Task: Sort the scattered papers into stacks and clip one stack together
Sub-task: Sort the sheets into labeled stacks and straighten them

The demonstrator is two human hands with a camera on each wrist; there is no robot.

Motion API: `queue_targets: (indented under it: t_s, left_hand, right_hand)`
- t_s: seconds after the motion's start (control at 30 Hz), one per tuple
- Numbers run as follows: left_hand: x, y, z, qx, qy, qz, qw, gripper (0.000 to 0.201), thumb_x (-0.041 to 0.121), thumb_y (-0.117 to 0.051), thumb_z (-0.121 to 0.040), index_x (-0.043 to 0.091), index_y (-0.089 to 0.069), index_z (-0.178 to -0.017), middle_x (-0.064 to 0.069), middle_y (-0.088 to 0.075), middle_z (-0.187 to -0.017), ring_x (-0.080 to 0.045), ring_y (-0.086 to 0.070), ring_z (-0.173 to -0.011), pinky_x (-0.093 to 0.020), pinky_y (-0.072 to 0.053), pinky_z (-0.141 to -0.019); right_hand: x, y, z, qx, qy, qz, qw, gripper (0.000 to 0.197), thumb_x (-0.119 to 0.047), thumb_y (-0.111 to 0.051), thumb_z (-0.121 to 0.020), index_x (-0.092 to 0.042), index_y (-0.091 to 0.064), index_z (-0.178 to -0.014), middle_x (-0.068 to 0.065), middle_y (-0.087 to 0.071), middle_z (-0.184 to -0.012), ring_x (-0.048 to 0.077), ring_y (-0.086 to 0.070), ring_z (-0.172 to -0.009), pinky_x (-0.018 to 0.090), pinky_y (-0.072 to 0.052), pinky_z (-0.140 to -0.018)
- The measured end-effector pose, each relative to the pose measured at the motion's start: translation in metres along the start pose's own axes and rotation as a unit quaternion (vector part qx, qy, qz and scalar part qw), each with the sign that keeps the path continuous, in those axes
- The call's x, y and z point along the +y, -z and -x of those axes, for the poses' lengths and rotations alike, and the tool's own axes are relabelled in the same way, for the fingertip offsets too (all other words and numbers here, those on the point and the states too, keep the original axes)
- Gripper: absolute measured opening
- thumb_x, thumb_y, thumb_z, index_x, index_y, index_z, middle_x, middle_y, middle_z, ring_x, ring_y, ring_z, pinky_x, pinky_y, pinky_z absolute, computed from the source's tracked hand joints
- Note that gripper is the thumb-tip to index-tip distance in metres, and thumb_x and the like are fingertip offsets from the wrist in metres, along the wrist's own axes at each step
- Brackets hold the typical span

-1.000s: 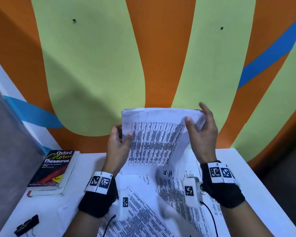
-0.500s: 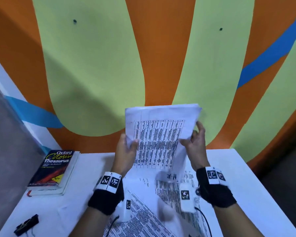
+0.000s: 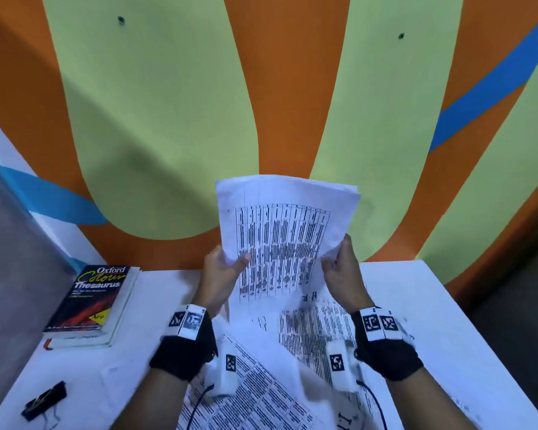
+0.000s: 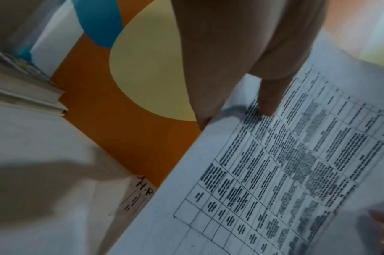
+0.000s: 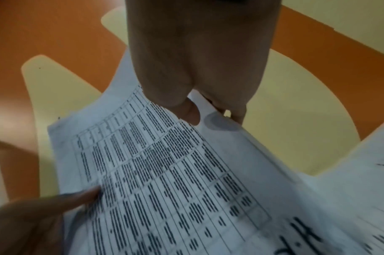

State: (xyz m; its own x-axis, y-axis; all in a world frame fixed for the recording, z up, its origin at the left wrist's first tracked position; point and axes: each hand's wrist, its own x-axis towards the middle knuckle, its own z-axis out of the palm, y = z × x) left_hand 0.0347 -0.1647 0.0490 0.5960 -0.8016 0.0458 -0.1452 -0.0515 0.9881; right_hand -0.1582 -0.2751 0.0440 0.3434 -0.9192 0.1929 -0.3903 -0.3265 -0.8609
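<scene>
A stack of printed table sheets (image 3: 281, 240) stands upright above the white table (image 3: 432, 321), held between both hands. My left hand (image 3: 222, 268) pinches its left edge, thumb on the front face (image 4: 267, 103). My right hand (image 3: 340, 268) pinches the right edge, thumb on the print (image 5: 190, 112) and fingers behind. More printed sheets (image 3: 311, 333) lie flat on the table under my wrists, one marked "H-R" (image 3: 309, 297). A black binder clip (image 3: 44, 400) lies at the table's near left corner, far from both hands.
An Oxford Colour Thesaurus (image 3: 92, 299) lies on another book at the table's left side. The orange and yellow-green wall (image 3: 261, 103) rises right behind the table. The table's right part (image 3: 448, 352) is bare white surface.
The held stack has turned more upright and shifted slightly right. My right hand has slid down from the top right corner to the lower right edge.
</scene>
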Motion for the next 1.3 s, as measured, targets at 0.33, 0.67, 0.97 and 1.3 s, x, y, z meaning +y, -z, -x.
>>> queue_targets:
  t_s: [0.33,0.67,0.97,1.3]
  left_hand:
    - [0.048,0.048,0.009,0.181,-0.126,-0.074,0.973,0.023,0.023,-0.056,-0.093,0.013,-0.041,-0.078,0.002,-0.041,-0.069,-0.009,-0.035,-0.062,-0.029,-0.028,-0.054]
    - [0.048,0.081,0.011,0.252,-0.182,-0.085,0.947,0.028,0.008,-0.06,-0.09,-0.01,-0.061,-0.111,-0.017,-0.066,-0.105,-0.018,-0.058,-0.095,0.003,-0.037,-0.066]
    - [0.058,0.086,0.009,0.281,-0.202,-0.089,0.934,0.035,0.006,-0.058,-0.09,-0.017,-0.051,-0.115,-0.029,-0.06,-0.12,-0.034,-0.055,-0.109,-0.024,-0.042,-0.09]
    - [0.056,0.092,0.011,0.288,-0.221,-0.099,0.926,0.025,-0.001,-0.058,-0.088,-0.006,-0.059,-0.112,-0.004,-0.056,-0.1,-0.006,-0.052,-0.088,-0.001,-0.037,-0.07]
  right_hand:
    - [0.021,-0.089,0.092,-0.286,0.022,0.346,0.893,0.075,-0.074,-0.041,-0.074,-0.011,-0.048,-0.114,0.012,-0.051,-0.116,0.029,-0.05,-0.105,0.041,-0.048,-0.085]
    - [0.019,-0.064,0.078,-0.203,-0.084,0.211,0.952,0.008,-0.019,-0.068,-0.078,-0.014,-0.069,-0.084,0.011,-0.07,-0.089,0.026,-0.067,-0.087,0.025,-0.044,-0.063]
    - [0.091,0.013,0.048,-0.12,-0.279,0.313,0.9,0.06,-0.043,-0.076,-0.066,-0.005,-0.056,-0.108,0.02,-0.06,-0.114,0.035,-0.06,-0.105,0.041,-0.053,-0.088]
    - [0.065,0.02,0.056,0.013,-0.176,0.188,0.966,0.045,0.002,-0.064,-0.079,0.003,-0.043,-0.12,0.028,-0.064,-0.101,0.04,-0.063,-0.088,0.036,-0.048,-0.069]
